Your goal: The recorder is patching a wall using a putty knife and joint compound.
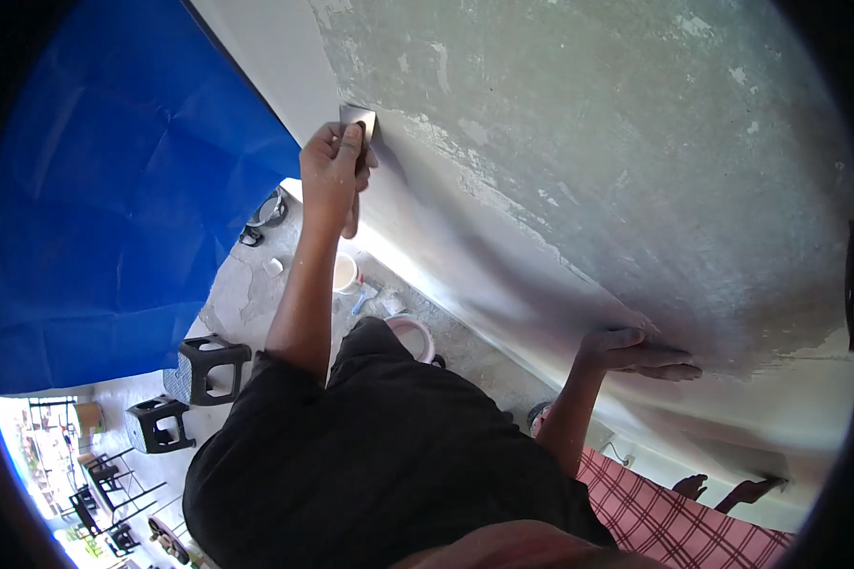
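Note:
My left hand [334, 175] is closed around the handle of a putty knife, high on the left side of the wall. The knife's flat metal blade [359, 118] meets the wall [579, 123] where bare grey plaster borders a smooth white strip. Most of the handle is hidden by my fingers. Lower down and to the right, my right hand [640, 355] rests against the wall with its fingers stretched out and nothing in it. Ragged white patches and flakes mark the grey surface.
A blue sheet [114, 209] hangs on the left, above black stools [216, 365]. Below me on the floor are a white bucket [346, 275], a pink-rimmed tub [412, 332] and a blue-handled scraper [364, 299]. Another person's hands [755, 489] work by the wall near pink checked cloth [664, 503].

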The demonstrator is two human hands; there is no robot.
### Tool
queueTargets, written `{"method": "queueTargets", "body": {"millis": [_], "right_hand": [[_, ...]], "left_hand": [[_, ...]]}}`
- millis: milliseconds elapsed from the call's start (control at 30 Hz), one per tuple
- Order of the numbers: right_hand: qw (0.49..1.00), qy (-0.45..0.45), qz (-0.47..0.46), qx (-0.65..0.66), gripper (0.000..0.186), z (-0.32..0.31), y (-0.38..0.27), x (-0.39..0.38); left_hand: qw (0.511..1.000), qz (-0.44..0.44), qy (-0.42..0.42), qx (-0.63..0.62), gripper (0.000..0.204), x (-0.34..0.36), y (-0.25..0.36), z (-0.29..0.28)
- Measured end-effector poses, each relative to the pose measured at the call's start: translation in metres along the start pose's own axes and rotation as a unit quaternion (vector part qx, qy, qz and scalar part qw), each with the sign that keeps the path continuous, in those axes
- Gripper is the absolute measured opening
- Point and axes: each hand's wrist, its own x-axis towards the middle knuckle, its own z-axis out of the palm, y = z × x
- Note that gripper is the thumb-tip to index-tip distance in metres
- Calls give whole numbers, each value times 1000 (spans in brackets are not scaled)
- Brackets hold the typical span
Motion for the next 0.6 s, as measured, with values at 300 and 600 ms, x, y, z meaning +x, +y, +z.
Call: {"method": "queueTargets", "body": {"millis": [300,600], "right_hand": [[999,-22,-35,-7,74,-3,9,-11],[997,-73,-30,-8,78,-5,11,-68]], "left_hand": [[1000,11,-19,0,25,-1,4,1],[999,35,10,-2,27,-8,6,4]]}}
